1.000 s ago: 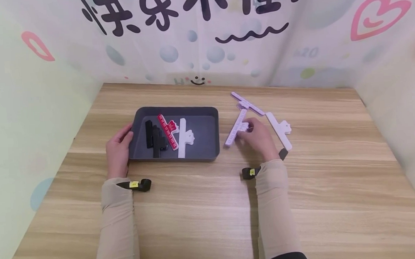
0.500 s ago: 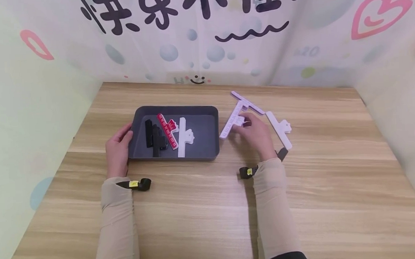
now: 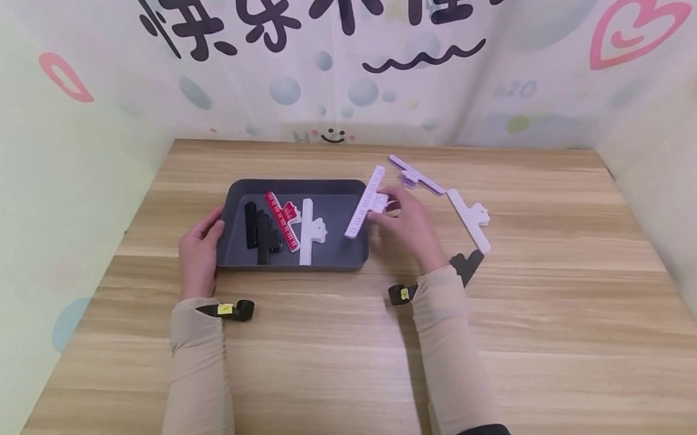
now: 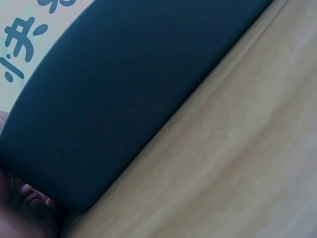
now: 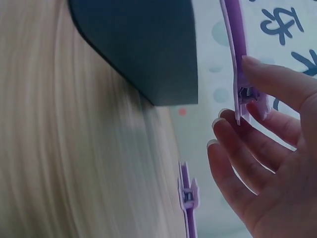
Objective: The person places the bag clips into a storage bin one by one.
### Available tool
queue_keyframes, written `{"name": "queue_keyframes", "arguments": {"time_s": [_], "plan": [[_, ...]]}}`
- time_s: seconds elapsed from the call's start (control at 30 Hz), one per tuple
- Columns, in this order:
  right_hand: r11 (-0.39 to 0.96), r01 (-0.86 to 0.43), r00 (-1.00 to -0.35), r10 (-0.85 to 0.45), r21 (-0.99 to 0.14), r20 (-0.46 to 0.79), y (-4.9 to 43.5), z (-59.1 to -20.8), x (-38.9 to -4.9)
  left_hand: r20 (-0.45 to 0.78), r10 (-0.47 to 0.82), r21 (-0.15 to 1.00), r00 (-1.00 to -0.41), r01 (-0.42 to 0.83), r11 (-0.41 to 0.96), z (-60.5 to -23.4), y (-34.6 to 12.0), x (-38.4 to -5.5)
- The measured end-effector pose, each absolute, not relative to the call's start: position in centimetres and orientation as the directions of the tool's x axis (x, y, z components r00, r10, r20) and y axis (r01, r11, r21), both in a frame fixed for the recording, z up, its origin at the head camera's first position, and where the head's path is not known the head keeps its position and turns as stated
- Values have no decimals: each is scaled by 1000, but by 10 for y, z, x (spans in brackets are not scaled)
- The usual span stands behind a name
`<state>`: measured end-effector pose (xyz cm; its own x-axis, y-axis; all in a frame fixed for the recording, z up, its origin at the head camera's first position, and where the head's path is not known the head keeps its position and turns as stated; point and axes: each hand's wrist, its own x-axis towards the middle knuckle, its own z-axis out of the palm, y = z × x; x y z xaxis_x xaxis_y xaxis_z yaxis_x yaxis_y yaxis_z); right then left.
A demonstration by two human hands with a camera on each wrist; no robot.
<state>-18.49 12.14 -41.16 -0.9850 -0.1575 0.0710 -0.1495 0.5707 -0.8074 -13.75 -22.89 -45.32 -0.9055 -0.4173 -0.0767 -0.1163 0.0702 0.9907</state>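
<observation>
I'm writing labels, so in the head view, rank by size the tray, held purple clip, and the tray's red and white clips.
Tray
Held purple clip, perhaps enlarged by nearness
Red clip and inner white clip: too alike to rank

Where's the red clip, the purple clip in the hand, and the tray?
Red clip [image 3: 282, 222]: head view, long bar.
Held purple clip [image 3: 365, 202]: head view, long bar.
Tray [image 3: 337, 205]: head view, bare floor.

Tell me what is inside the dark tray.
Two black clips, a red clip and a white clip. The tray's floor beneath them and behind the held lavender clip is hidden.
</observation>
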Motion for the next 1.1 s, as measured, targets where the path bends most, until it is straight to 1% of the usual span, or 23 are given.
{"name": "queue_keyframes", "arguments": {"time_s": [0.2,0.6,0.77,1.1], "plan": [[582,-161,-980,-190,-797,59,110,-412,-184,-88,-417,990,-904,-127,67,-453,-229,-137],[597,-159,-973,-227,-786,24,94,-409,-180,-74,-417,991,-906,-115,74,-454,-230,-138],[651,-175,-968,-253,-739,7,86,-409,-179,-75,-417,990,-906,-117,76,-453,-230,-138],[737,-245,-955,-296,-630,25,76,-417,-177,-54,-426,992,-903,-97,81,-453,-230,-139]]}}
